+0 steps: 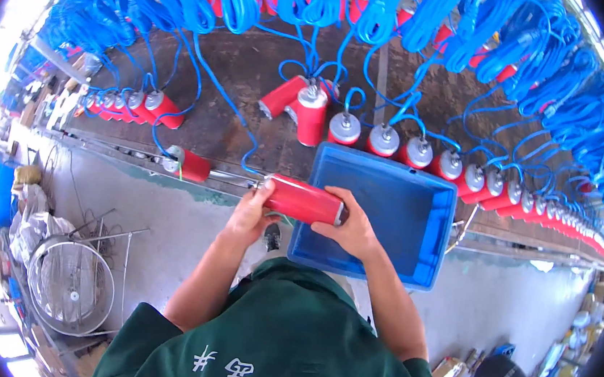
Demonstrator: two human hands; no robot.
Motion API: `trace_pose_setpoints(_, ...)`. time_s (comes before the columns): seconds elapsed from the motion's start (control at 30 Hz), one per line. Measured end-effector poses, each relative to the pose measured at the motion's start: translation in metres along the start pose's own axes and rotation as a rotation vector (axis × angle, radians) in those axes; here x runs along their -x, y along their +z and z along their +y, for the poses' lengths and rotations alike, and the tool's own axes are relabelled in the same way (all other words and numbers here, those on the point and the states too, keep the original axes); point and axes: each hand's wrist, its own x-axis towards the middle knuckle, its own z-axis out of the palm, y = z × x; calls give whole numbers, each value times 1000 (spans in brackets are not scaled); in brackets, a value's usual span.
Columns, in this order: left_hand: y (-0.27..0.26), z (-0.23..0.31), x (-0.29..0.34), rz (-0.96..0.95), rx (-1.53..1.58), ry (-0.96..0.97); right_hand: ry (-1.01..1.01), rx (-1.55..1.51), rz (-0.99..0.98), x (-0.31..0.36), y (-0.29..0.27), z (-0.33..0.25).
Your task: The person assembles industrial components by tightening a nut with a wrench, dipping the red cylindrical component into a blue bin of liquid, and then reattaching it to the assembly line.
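Head view: holding red cylinder [304, 200] between left hand [247, 214] and right hand [352, 227], clamped by both at opposite ends, with blue tray [394, 212] beneath right hand; looks rigid, slick, probably weighty, so best supported at both ends.

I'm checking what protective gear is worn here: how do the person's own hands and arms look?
Both the left hand and the right hand are bare, with no gloves, and I see no watch or bracelet on either wrist. The forearms are uncovered too, below the short, loose dark green sleeves of a shirt with white markings.
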Motion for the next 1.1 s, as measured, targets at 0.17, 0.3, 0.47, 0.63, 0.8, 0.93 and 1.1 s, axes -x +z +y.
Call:
trace_pose_setpoints(0.17, 9, 3, -13, -116, -93, -136, -54, 76, -79, -4, -20, 12)
trace_pose_setpoints(0.3, 4, 0, -24, -98, -43, -58, -106, 178, -84, 1, -18, 8)
trace_pose_setpoints(0.47, 13, -6, -21, -92, 2, 4, -135, 29, 319, 56, -75, 4)
trace_pose_setpoints(0.63, 28, -3, -7, 16, -40, 72, 81, 159, 1120, 116, -217, 62)
trace_pose_setpoints(0.8, 34, -7, -8, 133, -24, 126, 401, 744, 1022, 97, -296, 181)
trace_pose_setpoints(0.93, 20, -17, -16, 93, -17, 96, 660, 819, 768, 66, -298, 175)
trace_pose_setpoints(1.1, 26, -18, -10, 61, 12, 134, 661, 852, 787, 59, -310, 192)
